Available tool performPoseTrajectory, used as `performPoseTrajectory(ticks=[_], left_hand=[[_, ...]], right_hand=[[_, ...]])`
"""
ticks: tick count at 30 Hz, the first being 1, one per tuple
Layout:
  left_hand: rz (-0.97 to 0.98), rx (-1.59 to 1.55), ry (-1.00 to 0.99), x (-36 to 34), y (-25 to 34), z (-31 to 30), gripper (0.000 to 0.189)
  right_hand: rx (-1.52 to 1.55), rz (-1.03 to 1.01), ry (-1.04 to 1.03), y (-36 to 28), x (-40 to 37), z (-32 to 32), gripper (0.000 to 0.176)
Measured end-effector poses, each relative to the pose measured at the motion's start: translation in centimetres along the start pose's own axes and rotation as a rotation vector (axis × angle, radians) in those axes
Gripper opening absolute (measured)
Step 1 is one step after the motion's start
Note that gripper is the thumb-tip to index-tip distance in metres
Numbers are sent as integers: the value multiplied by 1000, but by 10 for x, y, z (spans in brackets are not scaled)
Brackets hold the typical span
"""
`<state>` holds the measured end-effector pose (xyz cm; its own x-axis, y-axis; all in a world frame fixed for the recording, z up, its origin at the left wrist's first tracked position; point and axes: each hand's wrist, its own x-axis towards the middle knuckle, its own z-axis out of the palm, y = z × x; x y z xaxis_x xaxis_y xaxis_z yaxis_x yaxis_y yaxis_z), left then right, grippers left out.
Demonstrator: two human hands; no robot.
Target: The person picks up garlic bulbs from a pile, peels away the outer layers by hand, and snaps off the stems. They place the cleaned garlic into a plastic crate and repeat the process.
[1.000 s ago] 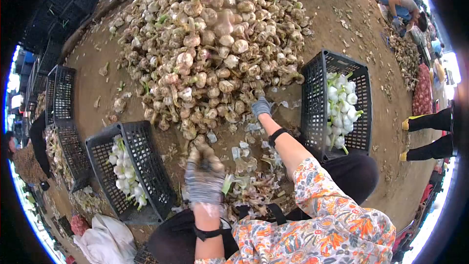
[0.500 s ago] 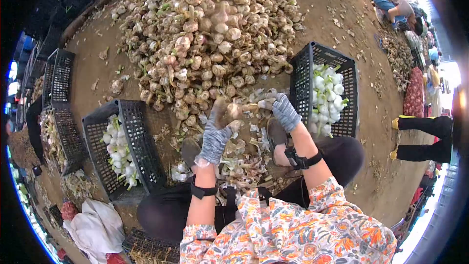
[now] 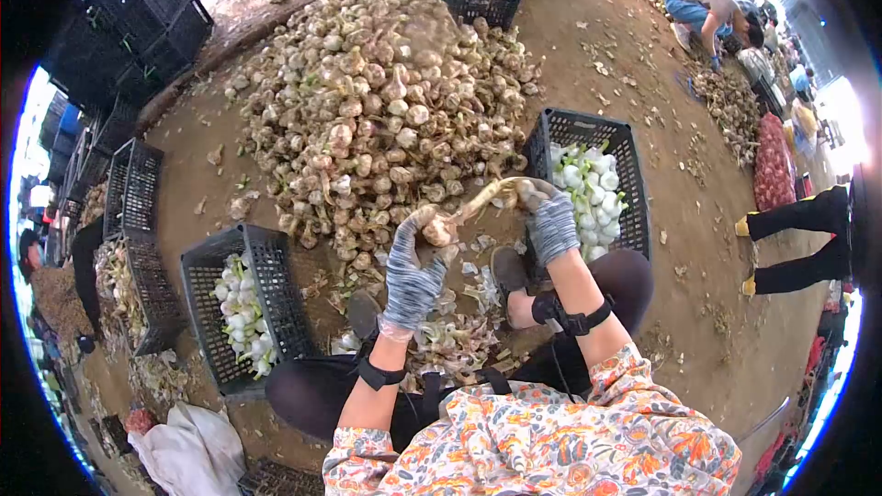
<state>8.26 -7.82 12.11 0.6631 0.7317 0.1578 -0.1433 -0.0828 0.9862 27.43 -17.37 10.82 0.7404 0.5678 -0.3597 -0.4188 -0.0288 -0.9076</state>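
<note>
Both of my hands wear grey knitted gloves with soiled fingertips. My left hand [image 3: 413,276] is closed around a brownish garlic bulb [image 3: 441,231]. From the bulb a long pale stalk [image 3: 491,193] runs up and to the right. Its far end is in the closed fingers of my right hand [image 3: 551,220]. Directly beyond my hands rises a large heap of unpeeled garlic [image 3: 367,119]. Loose skins [image 3: 455,335] litter the floor between my shoes.
A black crate [image 3: 634,174] of white trimmed garlic stands at my right knee, and another crate [image 3: 248,303] of it at my left. Behind the heap is a black crate [image 3: 482,5]. A person [image 3: 712,14] bends over garlic at the far right; dark-trousered legs [image 3: 799,234] show nearer.
The view has tilted upward, showing more behind the heap. My right hand has turned, its fingers now bent around the stalk end, and the stalk slants up from the bulb.
</note>
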Motion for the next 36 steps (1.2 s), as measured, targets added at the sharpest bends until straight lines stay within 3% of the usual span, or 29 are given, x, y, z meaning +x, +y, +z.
performPoseTrajectory(ticks=[1, 2, 4, 5, 7, 9, 10, 11, 12, 13, 14, 15, 16, 17, 19, 20, 21, 25, 29, 31, 33, 34, 35, 36], left_hand=[[19, -9, 32, 1, 5, 0, 53], [5, 20, 44, 1, 5, -3, 53], [30, 52, 60, 1, 4, 0, 53], [45, 79, 60, -1, 1, 1, 53], [69, 103, 68, -5, -4, 2, 51], [70, 31, 84, -8, 2, 8, 51], [124, 184, 56, -8, 7, 7, 51], [152, 343, 46, -8, 8, 6, 53], [339, 620, 48, -9, 18, 5, 49], [260, 658, 28, -9, 32, 7, 46], [280, 361, 56, -4, 26, 13, 42], [233, 429, 36, 0, 41, 16, 41], [279, 460, 44, 3, 39, 12, 42], [310, 506, 61, 5, 35, 10, 43], [165, 223, 79, 10, 33, 15, 43], [195, 306, 63, 15, 42, 14, 45], [200, 311, 59, 19, 39, 10, 45], [222, 460, 34, 26, 33, 1, 48], [86, 102, 96, 30, 20, 3, 50], [-106, -101, 98, 34, 19, 0, 48], [-154, -79, 95, 36, 19, -5, 46], [-223, -202, 48, 38, 29, -7, 49], [-332, -165, 54, 38, 54, -2, 52], [-233, -213, 17, 36, 38, -10, 57]], right_hand=[[2, -5, -12, 8, 5, -8, 18], [-505, -110, -199, 8, 7, -5, 20], [-1149, -193, -571, 14, -4, -6, 33], [-945, -366, -438, 23, -23, -1, 42], [-571, -343, -465, 0, -40, 22, 45], [-545, -264, -501, -21, -51, 35, 44], [-519, -190, -533, -28, -52, 38, 43], [-280, -109, -531, -19, -50, 42, 35], [-40, -31, -521, -10, -47, 45, 27], [-53, -50, -514, -16, -47, 48, 22], [-135, -130, -530, -12, -39, 46, 21], [-433, -338, -475, 18, -13, 37, 22], [-343, -178, -437, -3, -26, 48, 25], [-364, -251, -489, -13, -27, 51, 26], [-397, -352, -560, -26, -20, 51, 28], [-393, -365, -583, -30, -18, 52, 29], [-350, -244, -591, -33, -14, 57, 25], [-332, -217, -627, -42, -9, 64, 25], [-392, 16, -650, -40, 0, 61, 27], [-373, -420, -626, -18, 5, 61, 29], [-532, -592, -618, -40, -4, 57, 27], [-747, -811, -551, -48, -4, 54, 22], [-753, -800, -581, -55, -7, 57, 19], [-690, -636, -617, -58, -9, 56, 19]])
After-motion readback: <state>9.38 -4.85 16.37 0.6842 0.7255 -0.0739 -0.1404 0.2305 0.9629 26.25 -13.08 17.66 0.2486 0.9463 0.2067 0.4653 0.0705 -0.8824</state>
